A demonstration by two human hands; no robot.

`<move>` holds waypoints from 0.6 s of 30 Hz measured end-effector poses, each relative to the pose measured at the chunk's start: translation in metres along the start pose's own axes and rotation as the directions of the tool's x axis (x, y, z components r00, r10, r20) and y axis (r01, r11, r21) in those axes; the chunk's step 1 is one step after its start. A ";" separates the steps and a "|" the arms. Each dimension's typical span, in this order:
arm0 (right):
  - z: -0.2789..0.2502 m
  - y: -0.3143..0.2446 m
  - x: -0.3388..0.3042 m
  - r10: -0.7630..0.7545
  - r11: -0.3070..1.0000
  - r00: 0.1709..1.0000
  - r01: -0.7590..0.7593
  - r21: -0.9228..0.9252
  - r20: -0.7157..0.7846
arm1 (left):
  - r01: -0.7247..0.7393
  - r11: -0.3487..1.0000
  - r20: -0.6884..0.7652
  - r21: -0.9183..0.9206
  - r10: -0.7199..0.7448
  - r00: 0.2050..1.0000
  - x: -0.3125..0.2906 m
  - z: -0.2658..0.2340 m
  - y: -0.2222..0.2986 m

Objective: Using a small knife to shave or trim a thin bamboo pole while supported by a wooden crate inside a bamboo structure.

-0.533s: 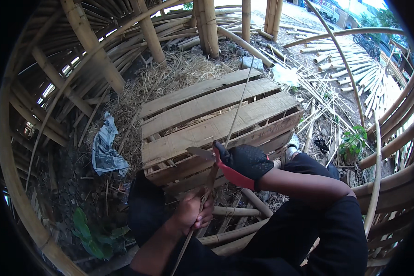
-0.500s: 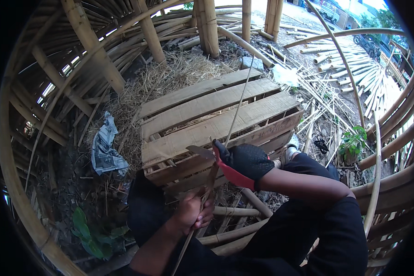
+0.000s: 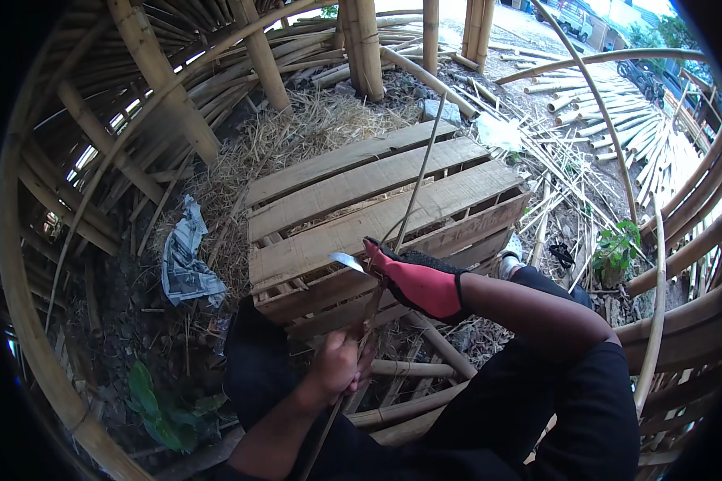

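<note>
A short, pale knife blade (image 3: 347,261) sticks out to the left beside the fingertips of my right hand (image 3: 422,284). That hand wears a black and red glove and is closed around a long, thin bamboo strip (image 3: 422,174). The strip rises past the glove over the crate and runs down toward my lap. My bare left hand (image 3: 338,365) is wrapped round the strip lower down, its end showing below my fist. A brown, handle-like piece (image 3: 372,301) lies between blade and left fist; which hand bears the knife's handle is hidden.
A slatted wooden crate (image 3: 369,204) stands before me, straw (image 3: 273,136) behind it. Crumpled newspaper (image 3: 186,260) lies to its left. Bamboo posts (image 3: 363,52) and curved poles surround me. Cut bamboo lengths (image 3: 610,108) spread at the far right; a leafy plant (image 3: 615,250) grows nearer.
My right hand has rolled over, so its red side now faces up, and the blade has tilted and catches more light. The strip's upper part stands slightly steeper. My left hand stays nearly in place.
</note>
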State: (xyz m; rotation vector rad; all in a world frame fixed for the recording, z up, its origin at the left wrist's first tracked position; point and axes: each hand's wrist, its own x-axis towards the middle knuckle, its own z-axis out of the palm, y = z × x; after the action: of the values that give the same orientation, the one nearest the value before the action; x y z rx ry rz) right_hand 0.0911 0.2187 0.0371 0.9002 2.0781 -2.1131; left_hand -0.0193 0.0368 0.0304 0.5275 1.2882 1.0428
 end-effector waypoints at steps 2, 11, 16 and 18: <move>0.002 -0.016 -0.009 0.090 0.970 0.994 -0.100 0.221 0.055 | 0.006 1.000 -0.029 0.019 -0.006 1.000 0.001 -0.005 -0.003; -0.017 -0.016 -0.009 -0.002 0.990 0.993 0.019 0.142 -0.118 | 0.007 0.973 0.044 -0.229 0.003 0.999 0.001 -0.010 0.007; -0.039 -0.032 -0.019 0.010 0.999 0.895 -0.030 -0.038 -0.445 | -0.003 0.953 0.020 -0.304 0.009 1.000 0.002 -0.019 0.005; -0.054 -0.019 -0.016 -0.331 0.894 0.877 0.173 -0.413 -0.349 | -0.001 0.934 0.007 -0.359 0.003 1.000 0.003 -0.020 0.005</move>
State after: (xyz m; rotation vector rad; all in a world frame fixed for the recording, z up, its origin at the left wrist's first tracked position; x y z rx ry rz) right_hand 0.1161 0.2644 0.0649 1.1403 2.8283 -1.6216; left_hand -0.0395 0.0376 0.0277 0.2525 1.0568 1.2434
